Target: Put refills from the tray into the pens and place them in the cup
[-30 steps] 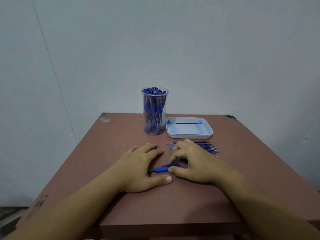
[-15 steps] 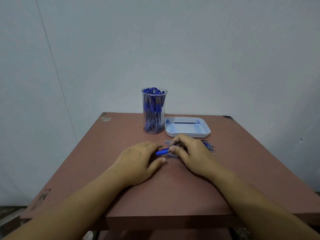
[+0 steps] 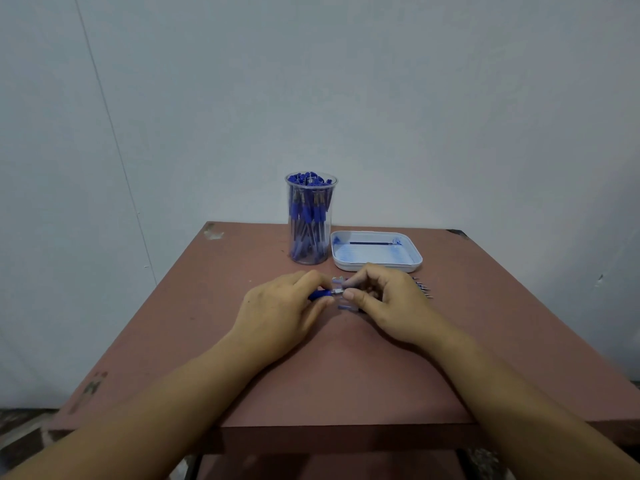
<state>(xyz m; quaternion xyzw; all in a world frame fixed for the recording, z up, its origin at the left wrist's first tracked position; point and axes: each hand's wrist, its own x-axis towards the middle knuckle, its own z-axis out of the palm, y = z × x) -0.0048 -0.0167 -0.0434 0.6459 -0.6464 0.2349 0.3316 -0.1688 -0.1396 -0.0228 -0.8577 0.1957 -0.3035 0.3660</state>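
Observation:
A blue pen (image 3: 323, 294) lies crosswise between my hands, just above the table. My left hand (image 3: 282, 315) pinches its blue grip end; my right hand (image 3: 388, 301) pinches the clear barrel near the metal joint. A clear cup (image 3: 310, 219) packed with several blue pens stands at the back of the table. To its right sits a white tray (image 3: 375, 268) with one dark refill (image 3: 370, 243) lying in it. A row of pens (image 3: 423, 287) lies on the table behind my right hand, mostly hidden by it.
The reddish-brown table (image 3: 311, 368) stands against a pale wall (image 3: 346, 98). Its front edge is close to me and its left and right edges fall away on both sides.
Both hands have moved away from me toward the cup and tray, lifting the pen off the table. The pen's two parts now show a metal joint between my fingertips.

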